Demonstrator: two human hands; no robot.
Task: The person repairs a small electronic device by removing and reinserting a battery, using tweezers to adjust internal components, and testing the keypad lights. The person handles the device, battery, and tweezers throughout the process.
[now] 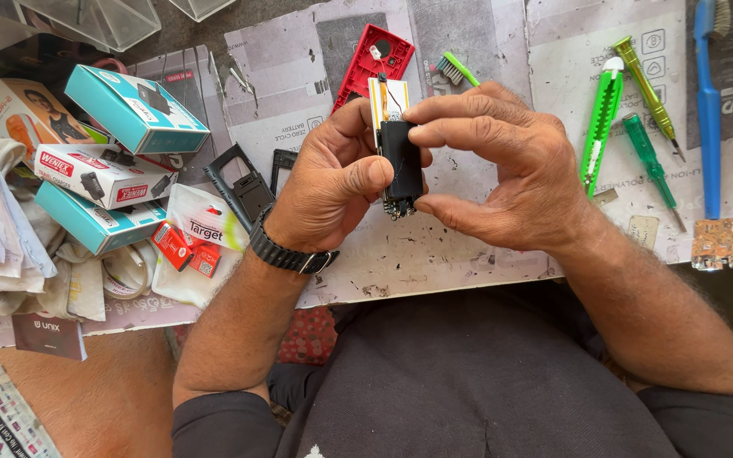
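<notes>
Two hands pinching one small black device (401, 161), left hand (332, 182) grasping at nine o'clock, right hand (502, 170) grasping at three, red casing (372, 64) at twelve, green screwdrivers (651, 153) far right.

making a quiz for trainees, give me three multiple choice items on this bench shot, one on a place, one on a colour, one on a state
1. Where does the red plastic shell lie?
A. beyond the hands
B. on the lap
C. on the teal boxes

2. What colour is the long brush at far right?
A. yellow
B. blue
C. black

3. How is the small black part held?
A. lying loose on the bench
B. in one hand
C. pinched between left hand and right hand

Answers: 1 A, it lies farther up the bench; 2 B, its handle is blue; 3 C, fingers of both touch it.
</notes>
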